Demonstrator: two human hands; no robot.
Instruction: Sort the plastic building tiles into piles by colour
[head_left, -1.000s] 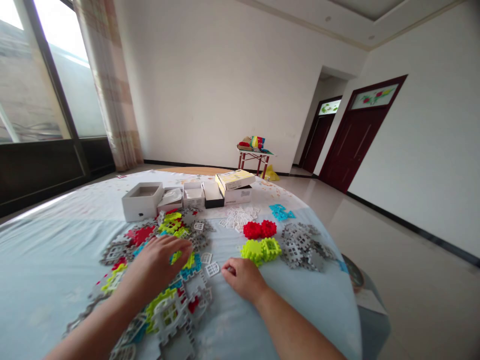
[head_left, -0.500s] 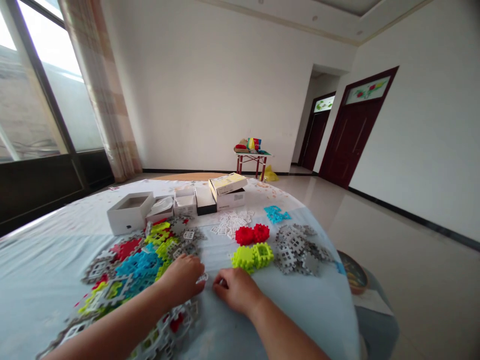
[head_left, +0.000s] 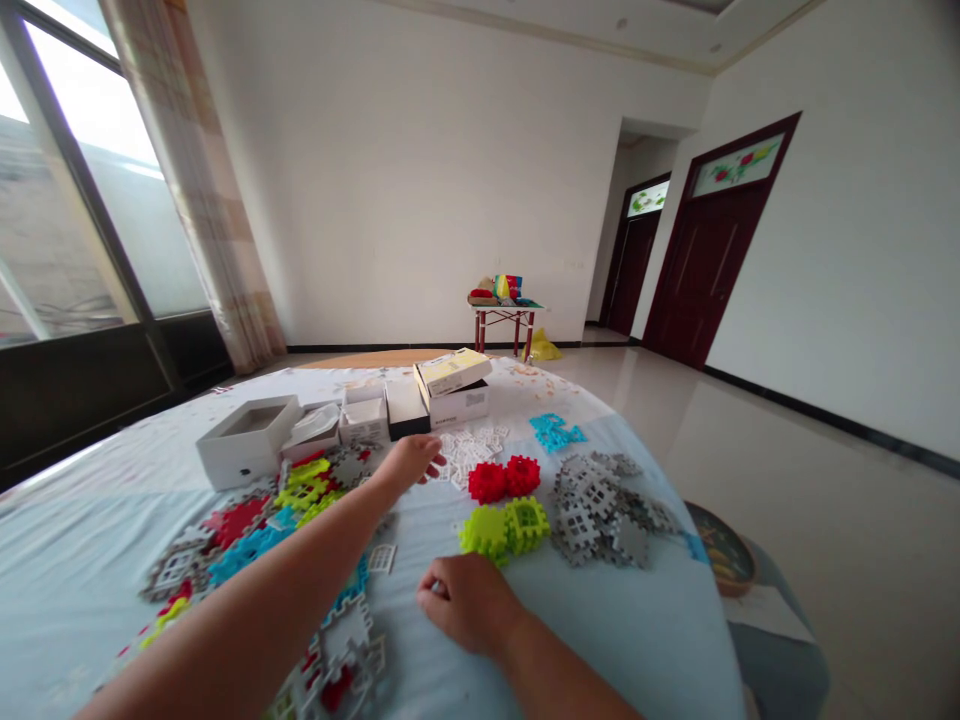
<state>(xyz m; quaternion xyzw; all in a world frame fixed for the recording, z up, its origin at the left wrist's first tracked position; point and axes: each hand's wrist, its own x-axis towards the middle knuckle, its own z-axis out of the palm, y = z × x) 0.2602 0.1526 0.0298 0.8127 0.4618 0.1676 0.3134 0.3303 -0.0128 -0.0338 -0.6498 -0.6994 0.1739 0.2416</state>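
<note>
Head view: open white box (head_left: 247, 450) beside a smaller box (head_left: 309, 447) holding white wrapping (head_left: 315, 425).

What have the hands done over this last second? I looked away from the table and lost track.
The left hand has reached forward off the multicoloured tile pile, fingers spread, toward the white lattice tiles, holding nothing visible. The right hand has drawn slightly back, curled on the cloth. The red blocks, lime blocks, grey tiles and white box stayed put.
</note>
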